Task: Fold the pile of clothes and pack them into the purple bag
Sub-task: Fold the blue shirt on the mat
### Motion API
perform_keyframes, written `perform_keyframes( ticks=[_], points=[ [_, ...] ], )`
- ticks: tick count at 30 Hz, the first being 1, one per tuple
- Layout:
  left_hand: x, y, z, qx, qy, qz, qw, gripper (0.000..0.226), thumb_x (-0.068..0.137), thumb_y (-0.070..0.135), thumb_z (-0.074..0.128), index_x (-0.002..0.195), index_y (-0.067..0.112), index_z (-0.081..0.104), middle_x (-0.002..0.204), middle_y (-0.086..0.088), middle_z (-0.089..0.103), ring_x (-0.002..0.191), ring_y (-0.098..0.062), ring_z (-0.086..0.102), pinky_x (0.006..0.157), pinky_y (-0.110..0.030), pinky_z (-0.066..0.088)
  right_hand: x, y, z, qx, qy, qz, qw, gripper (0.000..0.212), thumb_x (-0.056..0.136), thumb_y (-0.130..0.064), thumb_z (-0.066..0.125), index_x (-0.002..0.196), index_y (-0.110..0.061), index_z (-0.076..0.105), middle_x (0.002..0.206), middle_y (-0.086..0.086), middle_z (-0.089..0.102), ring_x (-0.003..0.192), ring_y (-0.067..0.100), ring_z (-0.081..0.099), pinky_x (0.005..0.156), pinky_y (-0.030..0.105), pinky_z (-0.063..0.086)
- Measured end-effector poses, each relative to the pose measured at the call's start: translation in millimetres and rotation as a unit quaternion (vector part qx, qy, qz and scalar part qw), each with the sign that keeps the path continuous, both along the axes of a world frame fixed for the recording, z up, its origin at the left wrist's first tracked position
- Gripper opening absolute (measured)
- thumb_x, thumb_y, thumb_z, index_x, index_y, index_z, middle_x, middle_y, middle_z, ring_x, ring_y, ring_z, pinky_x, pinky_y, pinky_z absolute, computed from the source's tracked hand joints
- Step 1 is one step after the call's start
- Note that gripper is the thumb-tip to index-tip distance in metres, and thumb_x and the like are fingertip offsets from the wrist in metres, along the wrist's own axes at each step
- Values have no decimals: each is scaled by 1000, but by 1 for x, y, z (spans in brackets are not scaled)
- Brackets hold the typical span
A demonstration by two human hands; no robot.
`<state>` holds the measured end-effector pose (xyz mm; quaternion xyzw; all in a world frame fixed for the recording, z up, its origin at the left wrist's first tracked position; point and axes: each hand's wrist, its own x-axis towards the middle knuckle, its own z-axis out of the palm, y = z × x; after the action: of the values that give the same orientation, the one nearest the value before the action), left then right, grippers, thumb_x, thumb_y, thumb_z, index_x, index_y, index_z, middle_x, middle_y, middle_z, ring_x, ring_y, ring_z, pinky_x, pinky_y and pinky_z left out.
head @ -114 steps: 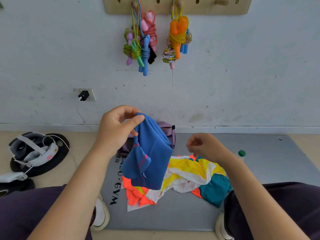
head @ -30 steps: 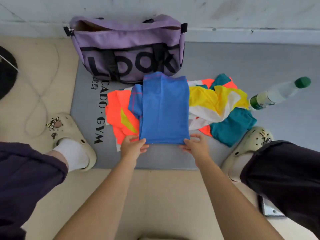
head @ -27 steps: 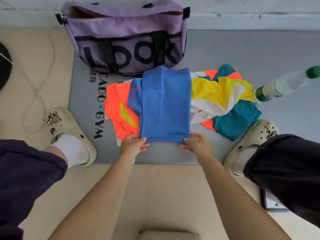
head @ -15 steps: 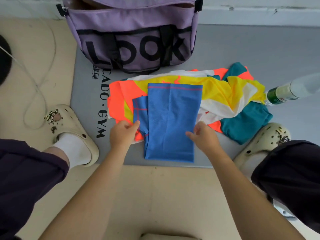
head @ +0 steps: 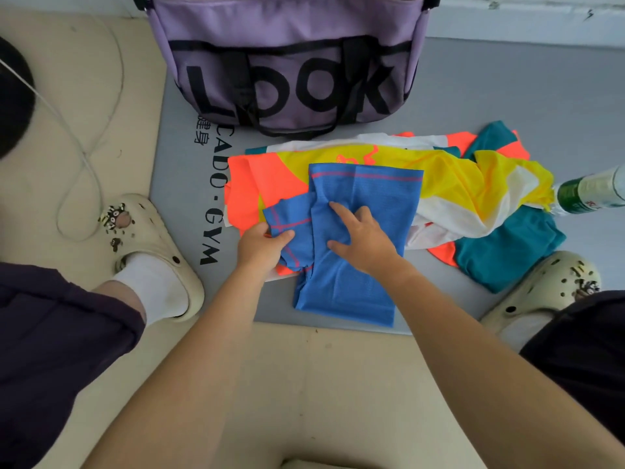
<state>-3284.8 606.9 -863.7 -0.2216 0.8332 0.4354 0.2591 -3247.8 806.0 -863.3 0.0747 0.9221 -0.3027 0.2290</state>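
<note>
Left hand pinching sleeve flap of blue shirt; right hand flat on its middle, fingers spread. Shirt half on grey gym mat, half atop loose orange-yellow pile. Purple bag just beyond. Risk: underlying pile slippery, fold likely skewed.

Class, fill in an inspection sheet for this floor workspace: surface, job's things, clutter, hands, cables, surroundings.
Surface: grey gym mat on beige floor.
Job's things: blue knit garment lying partly on the mat, partly on a pile of orange, yellow, white and teal clothes; purple duffel bag behind.
Clutter: clear plastic bottle at right.
Hands: left hand pinches the garment's side flap; right hand presses it flat.
Cables: white cord looping at left.
Surroundings: cream clogs, white wall.
</note>
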Motion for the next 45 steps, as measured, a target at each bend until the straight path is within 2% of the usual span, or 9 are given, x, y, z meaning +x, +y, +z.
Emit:
perform_keyframes(
  ticks=[3, 7, 19, 23, 26, 31, 36, 41, 45],
  points=[
    [7, -4, 2, -74, 48, -20, 996, 33, 87, 30, 70, 81, -2, 63, 82, -18, 68, 80, -33, 64, 65, -39, 45, -2, 1, -3, -10, 4, -1, 1000, 73, 88, -42, 64, 150, -35, 26, 114, 7, 36, 111, 29, 45, 91, 46, 48],
    [8, 3, 7, 152, -68, 32, 985, 24, 81, 19, 78, 100, 8, 69, 104, -11, 73, 95, -24, 70, 82, -43, 57, -4, 1, -3, -12, -1, -11, 1000, 70, 88, -49, 61, 148, -40, 27, 113, 5, 35, 111, 29, 46, 94, 45, 47],
    [20, -5, 19, 121, 20, 60, 991, 22, 84, 3, 70, 98, 20, 64, 96, -2, 72, 89, -16, 69, 79, -33, 56, -23, -17, 12, -125, -8, -57, 991, 69, 93, -29, 57, 152, -30, 22, 77, 8, 60, 71, 21, 57, 66, 34, 49],
    [19, 14, 34, 104, 65, -20, 992, 31, 81, 11, 74, 100, 32, 63, 69, 8, 62, 58, -3, 58, 55, -21, 48, -10, -10, 25, -330, -75, -257, 905, 35, 93, -39, 58, 125, -24, 54, 91, 10, 64, 67, 18, 67, 68, 34, 57],
    [14, 32, 47, 236, -84, -60, 966, 28, 90, 23, 66, 116, 31, 63, 67, 3, 65, 52, -15, 61, 46, -25, 49, 15, -5, 24, -424, -144, -361, 818, 52, 86, -58, 59, 107, -10, 63, 93, 7, 68, 78, 20, 70, 72, 34, 59],
    [13, 32, 37, 139, -71, 61, 986, 10, 92, 16, 58, 90, 20, 66, 67, -3, 60, 51, -15, 57, 45, -21, 44, 33, -9, 7, -363, -145, -405, 826, 20, 90, -27, 67, 86, -13, 55, 81, 5, 63, 66, 15, 63, 64, 29, 53],
    [42, 18, 14, 32, -33, -25, 999, 19, 83, 23, 74, 97, 15, 65, 89, 2, 67, 87, -17, 65, 81, -33, 54, 30, -11, 2, -289, -86, -405, 863, 20, 88, -19, 69, 75, -17, 55, 67, 5, 63, 47, 14, 57, 42, 21, 41],
    [80, 16, 3, -13, 8, -2, 1000, 25, 75, 36, 81, 86, 21, 64, 74, 14, 64, 68, -1, 60, 59, -8, 41, 82, 20, -1, -66, -31, -445, 893, 24, 84, -30, 72, 86, -16, 52, 79, -1, 58, 69, 18, 56, 59, 28, 39],
    [105, 12, -7, -56, -30, -70, 996, 33, 79, 38, 77, 70, 10, 61, 52, 5, 49, 51, -11, 47, 45, -19, 29, 125, 28, -6, -14, -103, -410, 906, 29, 81, -29, 76, 86, -12, 53, 83, 2, 57, 74, 21, 53, 66, 28, 36]
  ],
)
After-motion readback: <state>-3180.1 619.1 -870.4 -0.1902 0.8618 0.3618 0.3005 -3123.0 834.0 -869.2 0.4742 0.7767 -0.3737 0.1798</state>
